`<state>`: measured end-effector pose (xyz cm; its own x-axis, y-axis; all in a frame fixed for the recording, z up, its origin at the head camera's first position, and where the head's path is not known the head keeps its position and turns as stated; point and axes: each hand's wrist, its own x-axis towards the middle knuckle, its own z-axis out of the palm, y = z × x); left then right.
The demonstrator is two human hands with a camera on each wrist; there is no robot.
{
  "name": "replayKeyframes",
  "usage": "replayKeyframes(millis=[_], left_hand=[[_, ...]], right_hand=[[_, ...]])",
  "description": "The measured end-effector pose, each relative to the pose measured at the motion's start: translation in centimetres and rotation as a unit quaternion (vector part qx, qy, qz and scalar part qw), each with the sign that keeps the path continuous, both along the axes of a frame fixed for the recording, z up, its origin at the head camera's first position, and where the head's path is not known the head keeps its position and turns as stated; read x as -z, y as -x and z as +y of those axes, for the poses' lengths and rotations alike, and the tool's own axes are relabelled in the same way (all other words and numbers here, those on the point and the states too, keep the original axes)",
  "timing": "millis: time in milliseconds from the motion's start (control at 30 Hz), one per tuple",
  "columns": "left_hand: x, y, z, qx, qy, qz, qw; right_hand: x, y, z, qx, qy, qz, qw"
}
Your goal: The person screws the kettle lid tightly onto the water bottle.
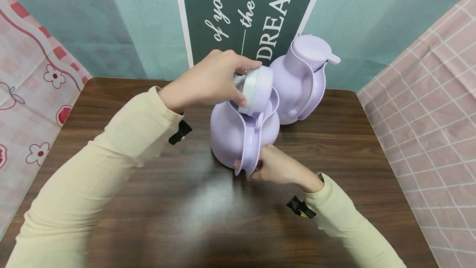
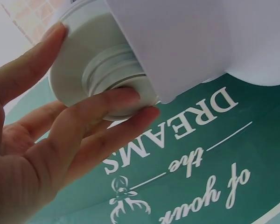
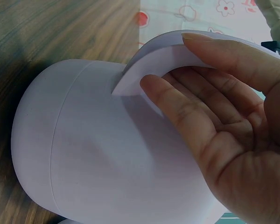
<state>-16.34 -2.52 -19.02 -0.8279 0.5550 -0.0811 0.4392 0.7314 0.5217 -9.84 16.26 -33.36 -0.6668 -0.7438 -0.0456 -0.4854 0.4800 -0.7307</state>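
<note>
A lavender vacuum jug (image 1: 227, 135) stands on the wooden table with its handle (image 1: 251, 150) toward me. Over its mouth, my left hand (image 1: 219, 78) holds the jug's lid (image 1: 262, 90) tilted on its side. In the left wrist view the lid's pale underside (image 2: 79, 60) and its stepped plug show, with thumb and fingers around them beside the jug's collar (image 2: 177, 46). Low on the handle, my right hand (image 1: 280, 164) grips it. The right wrist view shows the thumb and fingers of that hand (image 3: 224, 112) around the handle, close to the jug's body (image 3: 102, 154).
Behind and to the right, close to the first jug, stands a second lavender jug (image 1: 286, 88) with its lid (image 1: 311, 49) on. A green board with white lettering (image 1: 201, 15) is at the back. Patterned cloths (image 1: 29, 94) border the table (image 1: 167, 210).
</note>
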Motion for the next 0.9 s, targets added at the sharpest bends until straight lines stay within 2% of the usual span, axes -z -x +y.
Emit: replayKeyframes(millis=[100,300,700,900], left_hand=[[0.2,0.2,-0.3,-0.006,-0.015,-0.018,0.9997],[0.3,0.4,-0.4,-0.008,-0.011,-0.043,0.9990],[-0.7,0.2,-0.1,-0.006,0.052,-0.027,0.9983],[-1.0,0.2,0.3,0.009,0.081,-0.021,0.9964]], right_hand=[[0.0,0.1,0.1,0.001,-0.001,-0.001,1.0000],[0.0,0.0,0.0,0.005,-0.005,-0.004,1.0000],[0.1,-0.1,0.0,0.012,0.002,-0.010,0.9999],[0.1,-0.1,0.0,0.008,0.003,0.002,1.0000]])
